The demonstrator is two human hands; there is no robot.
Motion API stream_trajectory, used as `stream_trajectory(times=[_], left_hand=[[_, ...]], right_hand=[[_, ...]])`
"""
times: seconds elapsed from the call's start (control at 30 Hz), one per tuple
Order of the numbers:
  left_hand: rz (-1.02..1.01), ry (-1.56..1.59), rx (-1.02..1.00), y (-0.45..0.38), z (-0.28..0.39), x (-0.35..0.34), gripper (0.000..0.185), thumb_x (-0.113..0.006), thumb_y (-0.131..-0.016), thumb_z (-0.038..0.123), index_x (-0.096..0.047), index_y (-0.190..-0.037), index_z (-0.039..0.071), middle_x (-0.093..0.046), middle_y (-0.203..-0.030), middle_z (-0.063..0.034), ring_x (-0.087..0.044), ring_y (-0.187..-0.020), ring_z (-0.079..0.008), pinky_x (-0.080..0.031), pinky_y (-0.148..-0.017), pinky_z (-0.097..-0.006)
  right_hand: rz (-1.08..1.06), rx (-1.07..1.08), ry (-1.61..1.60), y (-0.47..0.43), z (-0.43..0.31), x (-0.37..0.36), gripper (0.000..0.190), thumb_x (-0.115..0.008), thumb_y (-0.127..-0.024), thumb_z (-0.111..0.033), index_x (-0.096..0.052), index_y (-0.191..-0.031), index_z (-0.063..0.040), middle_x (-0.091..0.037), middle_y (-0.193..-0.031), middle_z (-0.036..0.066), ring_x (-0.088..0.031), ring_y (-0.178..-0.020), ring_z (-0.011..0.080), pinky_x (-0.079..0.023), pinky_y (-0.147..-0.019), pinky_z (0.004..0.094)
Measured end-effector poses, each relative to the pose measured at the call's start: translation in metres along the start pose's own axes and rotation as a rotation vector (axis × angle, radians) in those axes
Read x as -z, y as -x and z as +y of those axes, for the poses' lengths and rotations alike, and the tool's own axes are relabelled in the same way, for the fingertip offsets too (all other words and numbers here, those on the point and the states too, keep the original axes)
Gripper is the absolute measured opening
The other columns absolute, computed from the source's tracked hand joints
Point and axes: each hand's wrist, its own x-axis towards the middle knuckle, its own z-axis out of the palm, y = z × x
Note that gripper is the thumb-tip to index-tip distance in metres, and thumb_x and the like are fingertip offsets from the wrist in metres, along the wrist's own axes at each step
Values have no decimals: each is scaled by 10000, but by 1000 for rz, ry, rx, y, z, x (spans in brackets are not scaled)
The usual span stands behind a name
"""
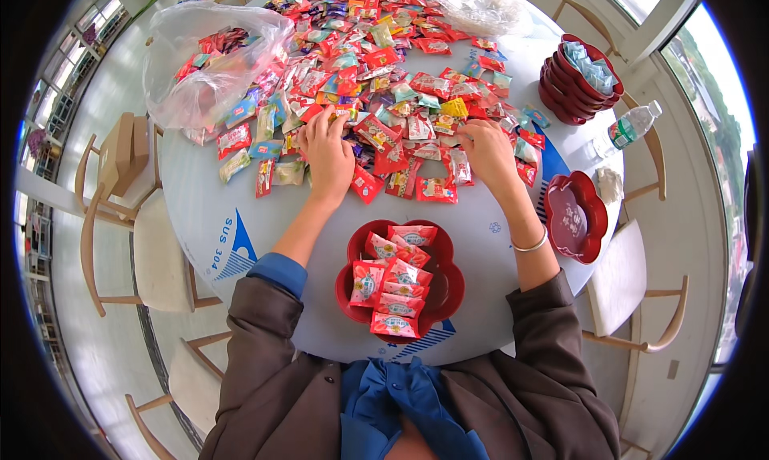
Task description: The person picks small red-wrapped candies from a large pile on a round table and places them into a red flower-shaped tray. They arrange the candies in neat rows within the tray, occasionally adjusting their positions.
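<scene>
A large pile of wrapped candies [384, 90], mostly red with some blue, green and yellow, covers the far part of the round table [258, 190]. My left hand [329, 154] rests at the pile's near left side, fingertips on the wrappers; whether it grips one is hidden. At the right of the pile, my right hand [488, 151] has its fingers bent down among the candies; what is under them cannot be told. Nearest my body stands a dark red flower-shaped dish [446, 286], with several red and pink packets [399, 304] lying in its left and middle part.
A clear plastic bag [210, 99] holding candies lies at the left. Crumpled clear plastic [483, 9] is at the far right. Stacked red dishes [562, 96] with light blue packets on top, a water bottle [634, 124], another red dish [592, 220] and a crumpled white tissue [610, 185] stand right.
</scene>
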Motion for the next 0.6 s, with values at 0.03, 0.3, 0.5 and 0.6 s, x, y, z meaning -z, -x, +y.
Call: stream_trajectory(times=[0.03, 0.3, 0.5, 0.6], left_hand=[[5, 14, 4, 0, -1, 0, 461, -594, -850, -32, -664, -1299, 44, -543, -1460, -138, -444, -1399, -329, -256, -1212, -537], [11, 32, 46, -1, 4, 4, 469, -622, -824, -81, -676, -1263, 76, -573, -1397, -113, -477, -1361, -313, -276, -1200, -522], [19, 1, 39, -2, 6, 7, 469, -620, -817, -68, -672, -1266, 58, -564, -1391, -128, -480, -1343, -316, -282, -1180, -521], [25, 13, 32, -4, 9, 9, 473, -620, -813, -64, -670, -1267, 60, -561, -1390, -126, -480, -1343, -309, -282, -1177, -517]], right_hand=[[-41, 19, -50, -1, -2, 4, 212, -681, -931, -155, -767, -1100, -62, -735, -1135, 155, -648, -1139, 353, -517, -981, 465], [42, -143, -145, -8, 5, 21, 203, -639, -954, -140, -762, -1087, -49, -744, -1073, 165, -690, -1032, 363, -551, -896, 440], [60, 112, -61, -64, -20, -11, 308, -734, -938, -210, -739, -1216, -77, -629, -1368, 161, -530, -1306, 392, -448, -1108, 486], [28, 187, 16, -113, -28, -38, 404, -712, -971, -290, -678, -1329, -106, -570, -1442, 187, -477, -1368, 413, -436, -1132, 507]])
